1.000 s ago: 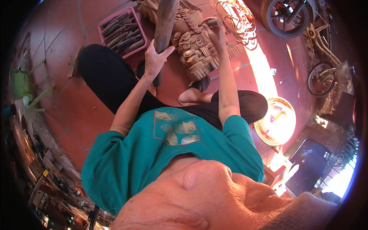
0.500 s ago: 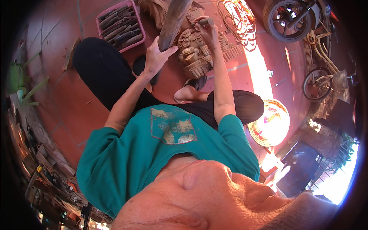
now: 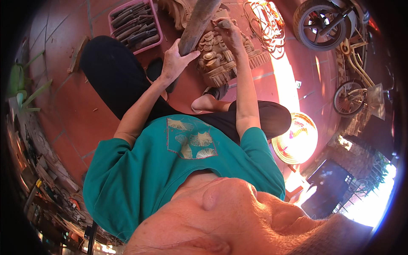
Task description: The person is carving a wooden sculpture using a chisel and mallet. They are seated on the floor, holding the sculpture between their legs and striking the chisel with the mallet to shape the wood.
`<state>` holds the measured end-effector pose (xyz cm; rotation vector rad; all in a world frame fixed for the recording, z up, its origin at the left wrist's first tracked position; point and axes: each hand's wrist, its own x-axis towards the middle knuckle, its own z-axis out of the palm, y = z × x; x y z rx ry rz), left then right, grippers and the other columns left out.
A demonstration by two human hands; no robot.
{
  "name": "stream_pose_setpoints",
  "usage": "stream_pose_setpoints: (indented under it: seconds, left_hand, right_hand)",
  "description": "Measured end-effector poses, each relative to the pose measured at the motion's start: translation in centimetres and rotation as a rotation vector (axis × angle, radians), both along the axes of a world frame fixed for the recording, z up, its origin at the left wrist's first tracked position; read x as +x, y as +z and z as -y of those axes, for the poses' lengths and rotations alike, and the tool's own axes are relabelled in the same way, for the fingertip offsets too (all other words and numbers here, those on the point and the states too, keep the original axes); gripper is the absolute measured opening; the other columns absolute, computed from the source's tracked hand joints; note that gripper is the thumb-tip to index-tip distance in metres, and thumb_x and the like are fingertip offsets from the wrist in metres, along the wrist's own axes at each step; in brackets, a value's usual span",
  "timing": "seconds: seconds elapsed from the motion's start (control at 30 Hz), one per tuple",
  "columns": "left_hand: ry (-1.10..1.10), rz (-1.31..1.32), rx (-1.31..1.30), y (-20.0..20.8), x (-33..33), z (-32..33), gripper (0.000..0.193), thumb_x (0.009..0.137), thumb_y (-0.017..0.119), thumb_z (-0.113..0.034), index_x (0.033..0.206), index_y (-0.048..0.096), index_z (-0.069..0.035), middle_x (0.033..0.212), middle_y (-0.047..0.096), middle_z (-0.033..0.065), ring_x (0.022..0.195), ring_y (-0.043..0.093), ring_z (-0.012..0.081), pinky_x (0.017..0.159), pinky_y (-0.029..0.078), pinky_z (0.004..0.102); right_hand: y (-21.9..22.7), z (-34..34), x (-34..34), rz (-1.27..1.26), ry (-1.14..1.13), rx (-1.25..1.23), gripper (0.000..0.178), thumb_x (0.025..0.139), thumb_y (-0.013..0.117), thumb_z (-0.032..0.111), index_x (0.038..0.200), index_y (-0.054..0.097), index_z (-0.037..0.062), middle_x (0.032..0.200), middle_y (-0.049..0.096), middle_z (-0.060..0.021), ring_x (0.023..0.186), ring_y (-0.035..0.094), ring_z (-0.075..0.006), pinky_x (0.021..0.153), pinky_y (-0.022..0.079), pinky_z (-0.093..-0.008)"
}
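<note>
My left hand is wrapped round the lower end of a long, grey-brown wooden mallet, which slants up and to the right past the top edge. My right hand is closed on a wooden-handled carving chisel; its blade is hidden from view. Below and around both hands lies a carved wooden piece with rounded, scale-like and ridged relief. The mallet passes over its left part, and the chisel is above its far part.
A pink basket of several wooden-handled tools stands beyond my left knee. Coiled cord lies to the right of the carving. A woven round hat or basket is by my right knee. A motorbike wheel and a small bicycle stand farther right.
The mallet and my left hand have shifted slightly to the right. My right hand has turned a little, so less of the chisel's handle shows.
</note>
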<state>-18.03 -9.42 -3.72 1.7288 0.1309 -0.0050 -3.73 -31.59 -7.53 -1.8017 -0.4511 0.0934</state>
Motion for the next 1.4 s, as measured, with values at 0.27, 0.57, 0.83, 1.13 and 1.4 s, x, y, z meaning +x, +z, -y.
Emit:
stream_pose_setpoints:
  seconds: [0.27, 0.57, 0.83, 1.13, 1.4]
  left_hand:
    - [-0.003, 0.023, 0.014, 0.2, -0.2, -0.1, 0.054, 0.084, 0.083, -0.029, 0.122, 0.061, 0.002, 0.104, 0.075, 0.017, 0.096, 0.074, 0.0227, 0.086, 0.056, 0.036]
    - [0.014, 0.15, 0.028, 0.4, -0.9, 0.0, 0.052, 0.084, 0.083, -0.029, 0.12, 0.06, 0.001, 0.1, 0.075, 0.018, 0.093, 0.075, 0.0225, 0.083, 0.057, 0.0366]
    - [-0.074, 0.083, 0.301, -0.5, -0.7, 0.4, 0.049, 0.086, 0.084, -0.024, 0.121, 0.06, 0.001, 0.099, 0.075, 0.015, 0.089, 0.072, 0.0174, 0.082, 0.055, 0.0332]
    - [-0.02, 0.156, 0.211, -0.9, -0.7, 0.3, 0.055, 0.084, 0.084, -0.033, 0.121, 0.06, 0.0, 0.096, 0.074, 0.0174, 0.092, 0.073, 0.0232, 0.083, 0.055, 0.0362]
    - [0.028, 0.137, 0.128, -0.2, -0.1, -0.1, 0.052, 0.084, 0.083, -0.035, 0.116, 0.061, -0.002, 0.089, 0.074, 0.0192, 0.079, 0.075, 0.0298, 0.07, 0.057, 0.0383]
  right_hand:
    - [1.0, -1.3, -0.5, 0.443, 0.055, -0.396, 0.035, 0.085, 0.063, -0.006, 0.118, 0.06, 0.0085, 0.116, 0.066, -0.0109, 0.103, 0.066, -0.0359, 0.084, 0.056, -0.0418]
    - [1.0, -1.8, -1.2, 0.493, 0.051, -0.43, 0.036, 0.085, 0.059, -0.006, 0.117, 0.061, 0.0112, 0.112, 0.067, -0.0088, 0.105, 0.066, -0.0349, 0.083, 0.056, -0.0431]
    - [-0.4, -0.7, -1.3, 0.446, 0.056, -0.551, 0.034, 0.087, 0.057, -0.004, 0.117, 0.063, 0.0099, 0.112, 0.067, -0.0154, 0.103, 0.066, -0.0377, 0.083, 0.057, -0.0436]
    - [0.5, -1.2, -1.7, 0.395, 0.052, -0.472, 0.035, 0.086, 0.059, -0.003, 0.119, 0.064, 0.0089, 0.12, 0.066, -0.0141, 0.106, 0.065, -0.0378, 0.085, 0.056, -0.0433]
    - [-0.3, 1.9, -0.4, 0.061, 0.064, 0.03, 0.025, 0.091, 0.064, -0.009, 0.112, 0.065, 0.0051, 0.109, 0.066, -0.0042, 0.098, 0.066, -0.0143, 0.086, 0.054, -0.029]
